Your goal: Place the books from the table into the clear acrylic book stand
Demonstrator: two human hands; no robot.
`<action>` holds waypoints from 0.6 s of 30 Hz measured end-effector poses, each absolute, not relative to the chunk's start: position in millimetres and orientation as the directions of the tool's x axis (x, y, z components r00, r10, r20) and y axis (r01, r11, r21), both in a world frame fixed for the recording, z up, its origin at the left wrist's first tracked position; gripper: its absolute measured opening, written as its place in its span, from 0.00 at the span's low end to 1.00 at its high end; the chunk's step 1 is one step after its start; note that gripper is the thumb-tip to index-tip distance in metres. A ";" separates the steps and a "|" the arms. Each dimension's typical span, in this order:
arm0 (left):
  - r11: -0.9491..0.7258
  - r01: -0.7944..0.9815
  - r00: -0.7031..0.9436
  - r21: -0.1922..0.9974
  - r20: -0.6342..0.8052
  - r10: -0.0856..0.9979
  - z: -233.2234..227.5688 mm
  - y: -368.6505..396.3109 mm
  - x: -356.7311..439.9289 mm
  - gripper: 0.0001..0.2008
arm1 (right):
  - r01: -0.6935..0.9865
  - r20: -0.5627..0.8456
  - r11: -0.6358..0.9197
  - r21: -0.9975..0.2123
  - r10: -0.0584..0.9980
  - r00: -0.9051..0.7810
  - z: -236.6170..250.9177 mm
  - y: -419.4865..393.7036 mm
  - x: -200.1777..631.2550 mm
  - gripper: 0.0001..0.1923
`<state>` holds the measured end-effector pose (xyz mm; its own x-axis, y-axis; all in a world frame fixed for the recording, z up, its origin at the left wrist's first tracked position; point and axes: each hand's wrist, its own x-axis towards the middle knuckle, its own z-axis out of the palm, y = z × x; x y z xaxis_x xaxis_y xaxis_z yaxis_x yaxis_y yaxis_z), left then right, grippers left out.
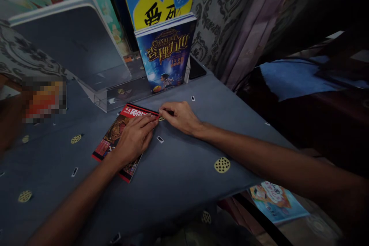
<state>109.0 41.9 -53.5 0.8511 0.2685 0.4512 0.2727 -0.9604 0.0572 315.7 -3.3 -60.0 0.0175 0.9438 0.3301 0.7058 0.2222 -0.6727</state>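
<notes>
On table (184,177): red book (111,130) flat, left hand (137,136) on top, right hand (181,117) at corner.

At the rear, note gray book (69,42) leaning in clear stand (99,100) and, to the right, blue book (165,61) upright, apparently propped for display. In front, find the red book cover up, set at an angle, apparently laid flat for support from below. Over its upper right part, see the left hand palm down, fingers nearly straight and close together, resting without a grip, probably to steady the cover. At the top right corner, see the right hand, fingers curled, thumb near fingertips, probably to control the edge; cannot tell whether pinched on it.
</notes>
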 end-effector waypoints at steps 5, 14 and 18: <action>-0.897 0.442 0.848 -0.028 0.340 0.407 -45.4 30.3 113.7 0.10 | 0.723 0.356 0.231 -0.651 0.934 0.023 -59.2 -2.9 315.3 0.11; -0.753 0.612 0.791 -0.242 0.179 0.585 -30.8 17.9 125.5 0.09 | 0.625 0.339 0.225 -0.748 0.938 0.068 -60.9 -0.7 318.7 0.11; -0.751 0.616 0.787 -0.237 0.168 0.593 -27.0 16.6 127.1 0.11 | 0.582 0.367 0.249 -0.774 0.925 0.092 -62.0 -0.7 319.0 0.12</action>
<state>127.1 16.6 -27.0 0.7873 0.5933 0.1678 0.6164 -0.7508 -0.2374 319.0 -0.7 -62.0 0.0923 0.9254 0.3675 0.5818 0.2494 -0.7741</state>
